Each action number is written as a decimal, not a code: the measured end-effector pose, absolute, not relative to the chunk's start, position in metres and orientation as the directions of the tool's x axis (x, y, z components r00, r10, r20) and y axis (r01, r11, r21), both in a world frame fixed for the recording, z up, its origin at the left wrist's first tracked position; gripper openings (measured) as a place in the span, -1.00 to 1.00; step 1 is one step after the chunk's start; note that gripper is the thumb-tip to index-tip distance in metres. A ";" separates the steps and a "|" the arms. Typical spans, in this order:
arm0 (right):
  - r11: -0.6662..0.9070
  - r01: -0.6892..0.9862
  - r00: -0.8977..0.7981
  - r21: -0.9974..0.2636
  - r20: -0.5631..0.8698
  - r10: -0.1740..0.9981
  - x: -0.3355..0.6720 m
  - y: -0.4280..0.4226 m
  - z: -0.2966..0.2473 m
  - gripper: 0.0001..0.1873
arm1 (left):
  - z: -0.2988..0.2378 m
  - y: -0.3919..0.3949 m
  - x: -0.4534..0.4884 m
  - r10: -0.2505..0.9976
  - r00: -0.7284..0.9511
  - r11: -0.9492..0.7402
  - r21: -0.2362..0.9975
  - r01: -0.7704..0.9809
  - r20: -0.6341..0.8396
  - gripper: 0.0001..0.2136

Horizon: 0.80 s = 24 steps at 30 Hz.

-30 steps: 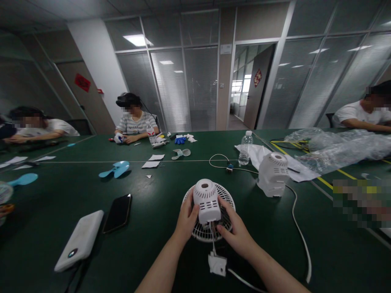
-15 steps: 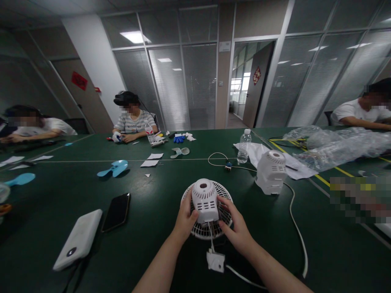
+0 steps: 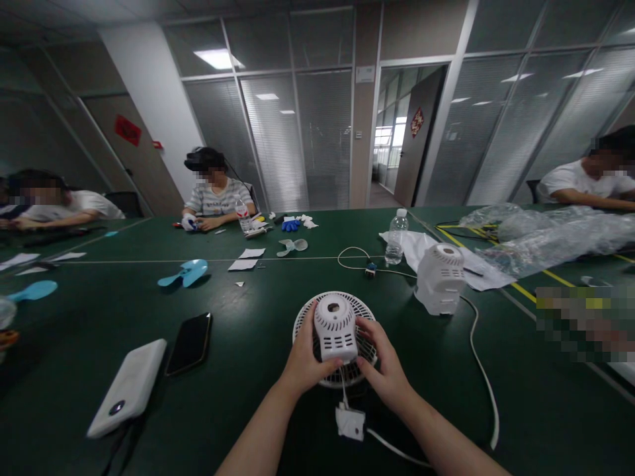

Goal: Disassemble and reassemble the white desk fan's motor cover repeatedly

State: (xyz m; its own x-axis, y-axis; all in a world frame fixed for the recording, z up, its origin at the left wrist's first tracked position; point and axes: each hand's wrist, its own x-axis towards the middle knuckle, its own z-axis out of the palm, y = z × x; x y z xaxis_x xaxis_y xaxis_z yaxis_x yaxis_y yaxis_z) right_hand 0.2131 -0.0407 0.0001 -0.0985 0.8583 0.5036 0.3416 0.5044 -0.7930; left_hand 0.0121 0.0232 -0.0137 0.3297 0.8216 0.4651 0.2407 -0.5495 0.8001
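Note:
A white fan motor housing [image 3: 336, 324] with slotted vents and a round hole on top sits over a round white fan grille [image 3: 303, 318] on the table. My left hand [image 3: 303, 354] grips the housing's left side, its thumb laid across the lower front. On the right side, my right hand [image 3: 380, 354] holds the same housing between fingers and thumb. A thin white wire runs from its near end to a small white switch board [image 3: 350, 423], which lies on the table between my forearms with a cable leading off to the right.
A second white fan housing [image 3: 440, 281] with a cable stands at right, near a clear water bottle [image 3: 397, 236]. At left are a white power bank [image 3: 127, 387], a black phone [image 3: 189, 344] and blue fan blades [image 3: 184, 273]. Plastic wrap [image 3: 560, 238] and several people are farther off.
The housing has tipped and turned slightly between my hands. My left thumb has slid rightward across its lower front. The grille has shifted a little left.

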 end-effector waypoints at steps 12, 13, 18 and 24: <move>0.378 0.518 -0.117 -0.767 0.374 0.920 0.207 -0.043 -0.003 -0.11 | -0.005 0.022 0.007 0.803 0.388 -0.583 0.729 0.359 0.452 0.11; 0.353 0.540 -0.114 -0.764 0.349 0.930 0.207 -0.043 -0.003 -0.08 | -0.004 0.022 0.007 0.806 0.388 -0.580 0.727 0.367 0.447 0.11; 0.311 0.578 -0.134 -0.754 0.288 0.948 0.209 -0.041 0.003 -0.02 | -0.003 0.022 0.007 0.813 0.400 -0.570 0.719 0.397 0.423 0.12; 0.268 0.567 -0.098 -0.778 0.260 0.961 0.211 -0.035 0.002 -0.01 | -0.002 0.025 0.007 0.806 0.399 -0.589 0.665 0.460 0.438 0.13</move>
State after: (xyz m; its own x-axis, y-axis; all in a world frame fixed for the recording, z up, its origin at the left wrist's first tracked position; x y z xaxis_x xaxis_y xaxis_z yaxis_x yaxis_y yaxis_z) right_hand 0.2106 -0.0348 0.0024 -0.0979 0.9607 0.2598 0.5675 0.2684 -0.7784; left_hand 0.0071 0.0246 -0.0021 0.3987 0.8058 0.4379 0.4600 -0.5887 0.6647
